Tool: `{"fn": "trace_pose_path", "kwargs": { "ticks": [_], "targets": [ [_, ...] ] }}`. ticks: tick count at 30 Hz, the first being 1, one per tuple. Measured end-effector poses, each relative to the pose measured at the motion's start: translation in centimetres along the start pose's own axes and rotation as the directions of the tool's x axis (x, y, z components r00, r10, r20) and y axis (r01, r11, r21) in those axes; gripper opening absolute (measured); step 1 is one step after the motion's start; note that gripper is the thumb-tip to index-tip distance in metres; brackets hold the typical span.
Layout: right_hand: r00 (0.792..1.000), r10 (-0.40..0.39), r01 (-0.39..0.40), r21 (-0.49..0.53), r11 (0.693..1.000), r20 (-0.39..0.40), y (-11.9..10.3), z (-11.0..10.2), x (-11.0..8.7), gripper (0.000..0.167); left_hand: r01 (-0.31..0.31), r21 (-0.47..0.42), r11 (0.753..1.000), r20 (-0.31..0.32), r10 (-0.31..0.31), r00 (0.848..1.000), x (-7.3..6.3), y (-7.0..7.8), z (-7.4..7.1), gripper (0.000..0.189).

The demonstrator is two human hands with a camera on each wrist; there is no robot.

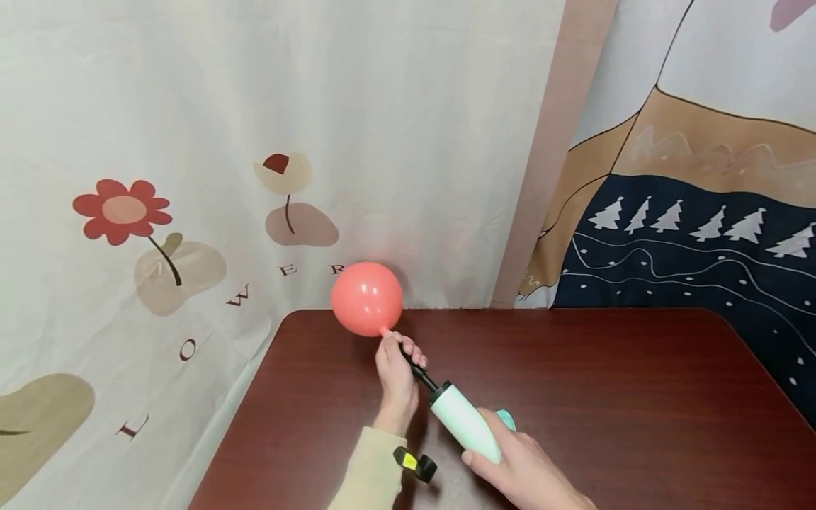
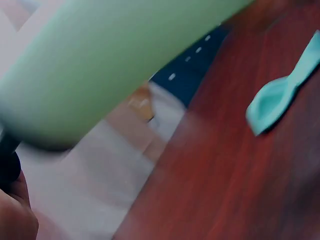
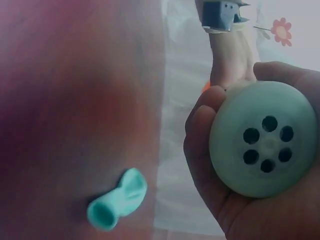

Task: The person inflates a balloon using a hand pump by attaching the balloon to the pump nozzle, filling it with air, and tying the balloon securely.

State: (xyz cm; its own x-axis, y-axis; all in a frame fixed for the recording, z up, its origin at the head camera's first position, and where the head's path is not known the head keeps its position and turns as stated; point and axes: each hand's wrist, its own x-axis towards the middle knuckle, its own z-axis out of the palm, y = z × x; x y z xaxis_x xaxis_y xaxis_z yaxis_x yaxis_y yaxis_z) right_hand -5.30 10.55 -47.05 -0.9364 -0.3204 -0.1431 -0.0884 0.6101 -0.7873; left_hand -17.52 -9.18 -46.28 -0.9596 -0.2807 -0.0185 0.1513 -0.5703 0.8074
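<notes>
Gripping a smooth, cylindrical pump (image 1: 465, 422), right hand (image 1: 528, 464) curled — left hand (image 1: 397, 372) pinching a glossy, round balloon (image 1: 367, 299).

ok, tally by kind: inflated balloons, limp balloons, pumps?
Inflated balloons: 1, the coral balloon, its neck gripped by the left hand
Limp balloons: 1, the teal balloon lying on the table
Pumps: 1, the mint pump, held in the right hand
Total: 3
</notes>
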Motion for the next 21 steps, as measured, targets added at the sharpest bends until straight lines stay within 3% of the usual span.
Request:
{"fn": "trace_pose_path", "kwargs": {
  "ticks": [5, 8, 11, 14, 21],
  "targets": [
    [0.996, -0.057, 0.058, -0.011, 0.998, 0.066, 1.6, -0.3, -1.9, 0.069, -0.064, -0.037, 0.997, -0.077, 0.061, 0.995, 2.2, 2.4, -2.1, 0.03],
    [0.994, -0.059, 0.061, -0.015, 0.998, 0.095, 2.5, -0.5, -2.6, 0.068, -0.079, -0.051, 0.996, -0.109, 0.073, 0.991, 2.7, 2.7, -2.8, 0.029],
    [0.993, -0.045, 0.048, -0.021, 0.999, 0.112, 2.9, -0.6, -2.6, 0.069, -0.064, -0.049, 0.997, -0.105, 0.058, 0.993, 1.9, 1.7, -2.5, 0.029],
    [0.992, -0.029, 0.03, -0.008, 1.0, 0.12, 2.5, -0.5, -2.0, 0.069, -0.031, -0.034, 0.999, -0.087, 0.028, 0.996, 0.3, 0.2, -1.7, 0.028],
    [0.999, -0.032, 0.032, 0.004, 0.999, -0.018, 0.9, 0.2, -0.2, 0.068, 0.062, 0.041, 0.997, 0.047, -0.064, 0.997, -2.6, -1.9, 0.4, 0.024]
  ]
}}
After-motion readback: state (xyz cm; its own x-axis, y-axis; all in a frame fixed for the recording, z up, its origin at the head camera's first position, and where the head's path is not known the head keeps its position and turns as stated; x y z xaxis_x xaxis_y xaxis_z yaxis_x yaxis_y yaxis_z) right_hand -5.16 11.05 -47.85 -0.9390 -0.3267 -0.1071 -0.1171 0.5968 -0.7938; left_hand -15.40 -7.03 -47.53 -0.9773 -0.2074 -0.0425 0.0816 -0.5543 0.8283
